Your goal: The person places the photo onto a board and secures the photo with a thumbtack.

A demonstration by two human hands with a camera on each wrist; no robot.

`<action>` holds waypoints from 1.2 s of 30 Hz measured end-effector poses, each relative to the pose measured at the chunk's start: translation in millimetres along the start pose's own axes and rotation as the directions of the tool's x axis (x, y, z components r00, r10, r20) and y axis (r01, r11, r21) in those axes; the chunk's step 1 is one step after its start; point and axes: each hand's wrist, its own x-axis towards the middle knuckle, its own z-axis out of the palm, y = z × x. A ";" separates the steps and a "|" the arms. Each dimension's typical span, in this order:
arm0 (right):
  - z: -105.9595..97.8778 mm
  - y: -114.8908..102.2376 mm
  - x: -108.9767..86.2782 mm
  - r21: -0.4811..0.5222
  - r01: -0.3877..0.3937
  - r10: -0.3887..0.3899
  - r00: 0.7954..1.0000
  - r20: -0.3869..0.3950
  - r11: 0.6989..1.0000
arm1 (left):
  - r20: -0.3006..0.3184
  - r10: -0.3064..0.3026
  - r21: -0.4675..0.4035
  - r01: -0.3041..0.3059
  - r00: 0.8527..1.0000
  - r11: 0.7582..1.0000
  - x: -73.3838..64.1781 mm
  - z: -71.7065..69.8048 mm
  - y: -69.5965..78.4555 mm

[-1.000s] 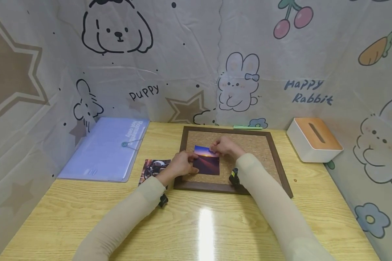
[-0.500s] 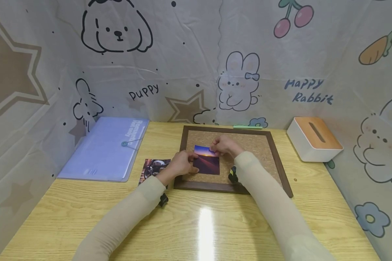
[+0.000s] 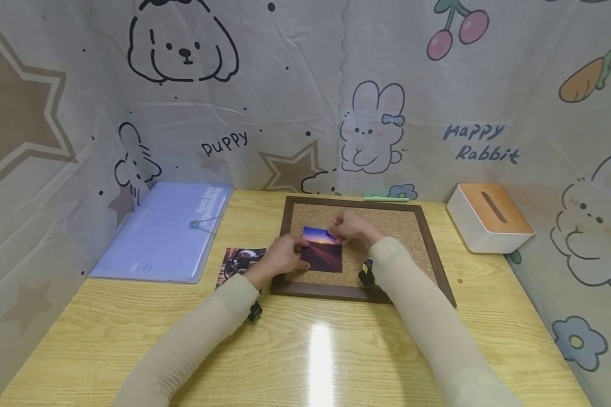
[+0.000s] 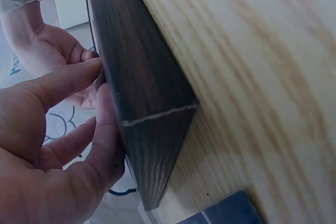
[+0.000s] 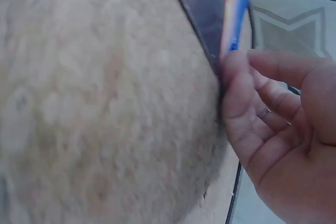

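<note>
A sunset photo [image 3: 323, 259] lies on the cork board [image 3: 397, 243], left of its middle. My left hand [image 3: 283, 254] holds the photo's left edge between thumb and fingers; in the left wrist view this hand [image 4: 68, 135] reaches over the board's dark frame [image 4: 139, 56]. At the upper right corner, my right hand [image 3: 351, 227] pinches the photo with curled fingers. The right wrist view shows the photo's bright upper strip [image 5: 236, 14] raised beside the right hand's fingertips [image 5: 234, 66]. Whether anything small sits within that pinch is hidden.
A motorcycle photo [image 3: 241, 263] lies left of the board, partly under my left arm. Further left is a blue document folder [image 3: 158, 237]. A green pen [image 3: 386, 199] lies behind the board, and a white tissue box [image 3: 489, 220] with a wooden lid stands right.
</note>
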 end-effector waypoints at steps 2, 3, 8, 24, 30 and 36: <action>-2.4 3.4 -1.4 0.007 0.037 -0.037 0.999 0.027 0.999 | -0.002 -0.005 0.005 0.005 1.000 1.000 -1.0 -0.3 0.2; -3.8 5.2 -2.5 0.011 0.049 -0.049 0.998 0.037 0.999 | -0.002 -0.006 0.006 0.006 1.000 1.000 -1.2 -0.2 0.2; -12.0 16.3 -10.1 0.017 0.092 -0.093 0.995 0.045 0.996 | 0.003 -0.002 0.006 0.002 1.000 1.000 -2.4 -0.5 0.0; -46.7 44.3 -54.0 -0.025 0.128 -0.128 0.992 -0.010 0.992 | 0.014 -0.015 -0.052 0.016 1.000 0.999 -5.4 -5.8 -1.8; -57.5 58.7 -68.0 -0.033 0.107 -0.107 0.994 -0.015 0.994 | -0.010 -0.015 -0.148 0.013 1.000 0.989 -9.6 -13.0 -6.6; -68.1 69.6 -81.5 -0.008 0.117 -0.117 0.993 -0.033 0.993 | -0.049 0.008 -0.191 -0.017 0.999 0.982 -16.5 -27.3 -19.0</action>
